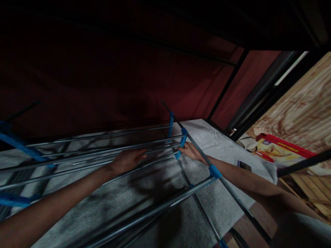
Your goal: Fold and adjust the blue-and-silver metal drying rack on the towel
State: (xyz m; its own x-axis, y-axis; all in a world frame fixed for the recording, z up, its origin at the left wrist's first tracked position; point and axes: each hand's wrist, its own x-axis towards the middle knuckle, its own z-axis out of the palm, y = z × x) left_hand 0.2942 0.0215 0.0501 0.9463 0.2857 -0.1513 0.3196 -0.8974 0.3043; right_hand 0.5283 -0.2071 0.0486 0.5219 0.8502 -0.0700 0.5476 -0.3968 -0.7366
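Observation:
A rack of silvery metal tubes [155,203] joined by blue plastic connectors [215,171] lies across the grey cloth [207,203] in front of me. My left hand [128,161] is closed around one of the thinner tubes [85,171], its thumb pointing right; its fingertips are partly hidden. At the right end of these tubes, my right hand [190,151] reaches behind a slanting dark side bar [198,146] and pinches a blue connector [183,141] where a tube meets it. More blue connectors [33,150] hold the tubes at the far left.
A dark phone [244,166] rests on the cloth right of my right forearm. Beyond it lies a red and yellow package [281,150]. Dark red fabric [116,86] on a black frame [229,89] closes off the back. Wooden slats [312,187] show at lower right.

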